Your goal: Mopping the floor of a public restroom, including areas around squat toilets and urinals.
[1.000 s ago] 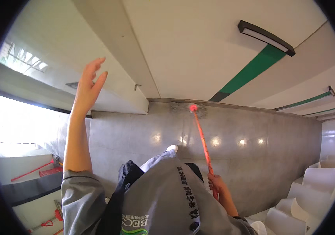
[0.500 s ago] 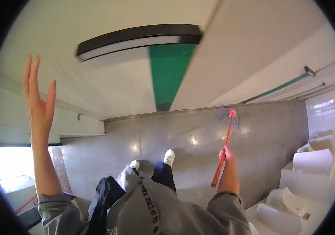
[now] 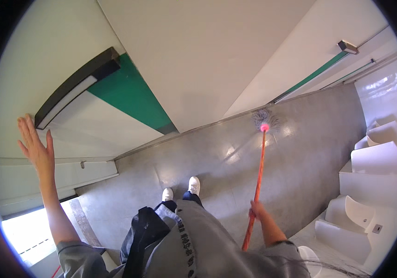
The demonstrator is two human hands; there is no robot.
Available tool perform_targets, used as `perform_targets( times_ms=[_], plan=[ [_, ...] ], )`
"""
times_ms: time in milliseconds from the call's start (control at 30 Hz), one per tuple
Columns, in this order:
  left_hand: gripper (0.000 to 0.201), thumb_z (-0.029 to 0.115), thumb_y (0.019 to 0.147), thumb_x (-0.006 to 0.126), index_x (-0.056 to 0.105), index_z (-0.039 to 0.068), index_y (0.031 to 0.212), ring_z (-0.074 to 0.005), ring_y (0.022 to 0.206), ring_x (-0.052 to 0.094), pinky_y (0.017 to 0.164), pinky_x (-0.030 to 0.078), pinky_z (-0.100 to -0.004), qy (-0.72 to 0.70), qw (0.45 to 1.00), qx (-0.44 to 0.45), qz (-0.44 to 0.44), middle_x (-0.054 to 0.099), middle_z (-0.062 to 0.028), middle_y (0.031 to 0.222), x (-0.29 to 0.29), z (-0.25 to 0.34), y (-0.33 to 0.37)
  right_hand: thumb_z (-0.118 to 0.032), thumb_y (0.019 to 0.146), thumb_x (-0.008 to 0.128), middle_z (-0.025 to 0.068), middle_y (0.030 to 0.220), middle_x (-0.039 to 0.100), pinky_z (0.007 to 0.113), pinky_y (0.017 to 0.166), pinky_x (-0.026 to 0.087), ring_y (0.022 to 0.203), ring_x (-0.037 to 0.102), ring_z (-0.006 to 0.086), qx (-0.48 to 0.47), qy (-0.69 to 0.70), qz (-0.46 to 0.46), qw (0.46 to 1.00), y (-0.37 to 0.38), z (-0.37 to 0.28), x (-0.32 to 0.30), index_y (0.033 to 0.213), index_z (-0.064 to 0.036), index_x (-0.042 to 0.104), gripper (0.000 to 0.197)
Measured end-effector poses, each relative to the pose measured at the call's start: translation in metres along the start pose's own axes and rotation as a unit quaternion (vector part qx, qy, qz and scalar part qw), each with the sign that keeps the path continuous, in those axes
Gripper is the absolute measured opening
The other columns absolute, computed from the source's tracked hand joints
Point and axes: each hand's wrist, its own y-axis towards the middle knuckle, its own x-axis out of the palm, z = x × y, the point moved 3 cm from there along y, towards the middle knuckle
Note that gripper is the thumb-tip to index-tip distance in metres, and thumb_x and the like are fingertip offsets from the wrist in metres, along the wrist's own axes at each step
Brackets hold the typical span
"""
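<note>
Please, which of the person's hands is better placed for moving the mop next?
Probably the right hand: it already grips the orange handle, and the grey mop head rests on the floor. The left hand is open, raised near the black bar, away from the handle.

In the lower right of the frame, my right hand (image 3: 259, 211) grips the orange handle (image 3: 259, 178) of a mop, whose grey strands (image 3: 264, 119) spread on the grey floor (image 3: 208, 160), right of centre. At the left edge, my left hand (image 3: 38, 150) is open, fingers beside a black bar (image 3: 75, 88); I can't tell whether they touch. White shoes (image 3: 194, 185) show below centre, white basins (image 3: 375, 157) at right.
</note>
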Motion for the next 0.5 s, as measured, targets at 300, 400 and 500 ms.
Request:
perform_targets(
  times_ms=[300,400,500],
  plan=[
    [0.071,0.022,0.075,0.058,0.019,0.02,0.134,-0.0239,0.128,0.017,0.098,0.015,-0.0527,0.026,0.999,-0.015,-0.044,0.018,-0.0062,0.139,0.06,-0.022,0.032,-0.027,0.084,0.048,-0.003,0.051,0.03,0.026,0.04,0.034,0.041,0.032,0.0098,0.233,0.189,-0.277,0.913,-0.209,0.033,0.013,0.075,-0.0111,0.04,0.02],
    [0.07,0.022,0.075,0.058,0.02,0.019,0.134,-0.0225,0.129,0.016,0.099,0.013,-0.0532,0.061,0.993,-0.011,-0.104,0.018,-0.0031,0.14,0.058,-0.045,0.041,-0.028,0.084,0.049,-0.0035,0.053,0.032,0.023,0.043,0.033,0.042,0.031,0.0084,0.274,0.192,-0.339,0.879,-0.22,0.034,0.005,0.075,-0.0115,0.043,0.02],
    [0.07,0.021,0.074,0.058,0.021,0.018,0.133,-0.0207,0.129,0.016,0.101,0.011,-0.0516,0.12,0.979,-0.025,-0.162,0.017,0.0008,0.14,0.062,-0.087,0.028,-0.03,0.085,0.049,-0.0042,0.054,0.033,0.022,0.044,0.033,0.043,0.03,0.007,0.283,0.183,-0.359,0.87,-0.217,0.028,0.021,0.077,-0.0115,0.045,0.021]
  ],
)
